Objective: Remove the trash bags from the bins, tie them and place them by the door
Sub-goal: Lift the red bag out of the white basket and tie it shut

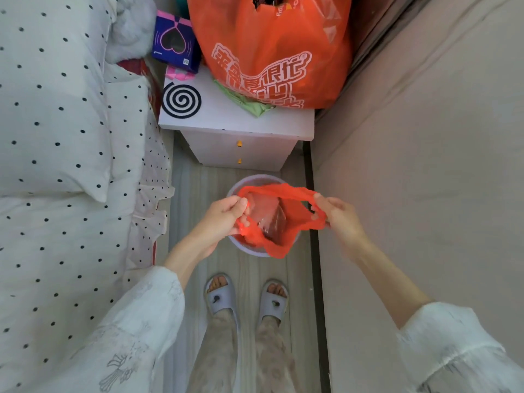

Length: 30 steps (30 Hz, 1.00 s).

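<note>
A small red trash bag point(289, 211) sits in a round white bin point(241, 248) on the floor in front of my feet. The bag's mouth is stretched wide and some clear wrapping shows inside. My left hand point(224, 217) pinches the bag's left rim. My right hand point(337, 214) grips the right handle loop, pulling it outward. Most of the bin is hidden under the bag; only its far rim and near left wall show.
A white bedside cabinet point(238, 129) stands just beyond the bin, carrying a big orange shopping bag point(272, 49), a mosquito coil point(181, 100) and a purple box point(174, 43). A bed with dotted bedding point(65, 137) lines the left, a beige wall point(419, 143) the right.
</note>
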Each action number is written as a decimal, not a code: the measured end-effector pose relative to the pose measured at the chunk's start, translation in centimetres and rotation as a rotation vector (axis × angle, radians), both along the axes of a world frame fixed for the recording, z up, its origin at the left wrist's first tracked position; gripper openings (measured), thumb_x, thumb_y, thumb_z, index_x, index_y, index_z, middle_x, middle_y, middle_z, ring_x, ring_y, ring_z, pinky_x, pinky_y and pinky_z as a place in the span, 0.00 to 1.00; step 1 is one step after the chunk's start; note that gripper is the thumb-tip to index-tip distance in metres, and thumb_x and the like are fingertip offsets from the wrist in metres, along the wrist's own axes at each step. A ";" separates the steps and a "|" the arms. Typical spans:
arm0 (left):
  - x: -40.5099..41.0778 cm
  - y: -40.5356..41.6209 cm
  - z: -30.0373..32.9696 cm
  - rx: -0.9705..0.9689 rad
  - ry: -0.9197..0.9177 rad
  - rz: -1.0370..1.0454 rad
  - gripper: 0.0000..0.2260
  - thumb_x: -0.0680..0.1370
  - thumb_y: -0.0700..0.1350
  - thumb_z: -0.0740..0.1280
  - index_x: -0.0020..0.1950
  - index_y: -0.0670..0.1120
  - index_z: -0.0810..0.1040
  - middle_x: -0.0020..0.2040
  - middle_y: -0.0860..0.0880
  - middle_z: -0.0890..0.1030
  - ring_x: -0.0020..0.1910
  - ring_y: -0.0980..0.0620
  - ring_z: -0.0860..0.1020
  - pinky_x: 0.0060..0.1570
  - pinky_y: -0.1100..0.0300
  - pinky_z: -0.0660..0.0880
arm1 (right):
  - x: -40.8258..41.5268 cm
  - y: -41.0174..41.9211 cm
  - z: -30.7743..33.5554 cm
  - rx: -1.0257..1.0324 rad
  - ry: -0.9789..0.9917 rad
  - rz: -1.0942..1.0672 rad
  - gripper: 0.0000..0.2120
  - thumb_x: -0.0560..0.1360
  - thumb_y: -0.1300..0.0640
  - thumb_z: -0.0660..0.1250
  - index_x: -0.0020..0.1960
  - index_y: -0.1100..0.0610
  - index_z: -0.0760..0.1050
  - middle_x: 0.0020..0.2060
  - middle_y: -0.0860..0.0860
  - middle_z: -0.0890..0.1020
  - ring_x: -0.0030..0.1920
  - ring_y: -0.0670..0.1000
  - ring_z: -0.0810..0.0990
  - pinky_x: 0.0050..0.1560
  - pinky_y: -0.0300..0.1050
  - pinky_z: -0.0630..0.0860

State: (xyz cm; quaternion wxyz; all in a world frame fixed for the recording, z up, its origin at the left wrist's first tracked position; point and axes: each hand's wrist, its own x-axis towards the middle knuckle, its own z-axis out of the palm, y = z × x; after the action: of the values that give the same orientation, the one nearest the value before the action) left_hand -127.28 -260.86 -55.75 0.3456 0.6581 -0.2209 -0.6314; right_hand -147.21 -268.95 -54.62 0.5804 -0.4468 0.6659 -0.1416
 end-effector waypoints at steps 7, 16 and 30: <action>1.6 1.3 -0.2 -0.026 0.031 0.109 0.12 0.80 0.44 0.56 0.39 0.45 0.72 0.31 0.49 0.71 0.28 0.55 0.74 0.40 0.58 0.74 | 0.6 0.3 0.4 -0.016 -0.116 -0.061 0.14 0.77 0.51 0.62 0.36 0.57 0.76 0.32 0.52 0.78 0.35 0.50 0.75 0.43 0.43 0.73; 1.7 -0.1 0.9 -0.055 -0.036 0.093 0.12 0.80 0.41 0.56 0.39 0.46 0.73 0.32 0.48 0.71 0.25 0.57 0.74 0.37 0.60 0.67 | 1.1 -0.7 1.0 -0.013 -0.087 -0.038 0.14 0.77 0.50 0.61 0.39 0.57 0.77 0.33 0.52 0.77 0.37 0.52 0.75 0.44 0.46 0.72; 4.4 -0.6 8.9 -0.176 0.111 0.237 0.09 0.79 0.42 0.59 0.43 0.48 0.77 0.36 0.49 0.76 0.36 0.51 0.78 0.49 0.52 0.75 | 1.4 1.7 8.7 0.020 -0.287 -0.085 0.16 0.79 0.51 0.58 0.41 0.58 0.79 0.38 0.54 0.82 0.41 0.51 0.81 0.51 0.45 0.76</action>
State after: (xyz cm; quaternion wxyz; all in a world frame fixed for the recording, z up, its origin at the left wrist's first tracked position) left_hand -122.86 -261.47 -46.86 0.4857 0.6107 -0.1768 -0.5999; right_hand -145.81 -267.25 -45.94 0.6676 -0.3874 0.5957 -0.2221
